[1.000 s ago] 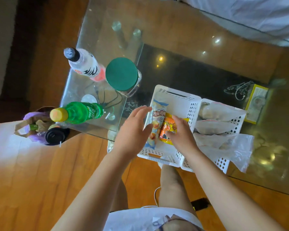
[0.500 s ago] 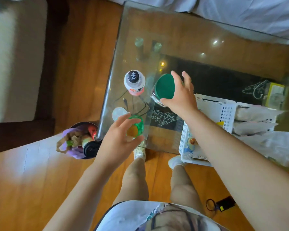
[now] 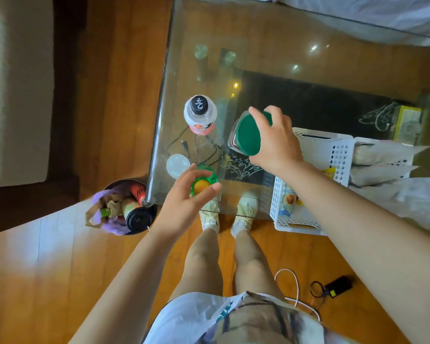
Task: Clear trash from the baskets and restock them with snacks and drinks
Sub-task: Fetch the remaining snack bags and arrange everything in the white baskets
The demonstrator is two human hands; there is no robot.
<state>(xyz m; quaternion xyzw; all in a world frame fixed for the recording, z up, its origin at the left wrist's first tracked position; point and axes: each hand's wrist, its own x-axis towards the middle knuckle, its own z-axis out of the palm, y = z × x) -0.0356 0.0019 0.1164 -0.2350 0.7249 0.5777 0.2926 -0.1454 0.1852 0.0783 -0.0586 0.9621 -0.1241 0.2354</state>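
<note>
Seen from above, a person stands at the near edge of a glass tabletop with two hands at work. The left hand curls round the yellow-capped top of one green bottle standing at the tabletop's near left corner. The right hand grips the rim of one green-lidded jar, tilted, lid toward the camera. One pink-and-white bottle stands upright just left of the jar; its black cap bears a white mark that cannot be read. Right of the hands sit two white perforated baskets side by side, the nearer holding colourful snack packets, the farther pale wrapped bags. On the wooden floor beside the table's corner, one bin holds cups and wrappers.
</note>
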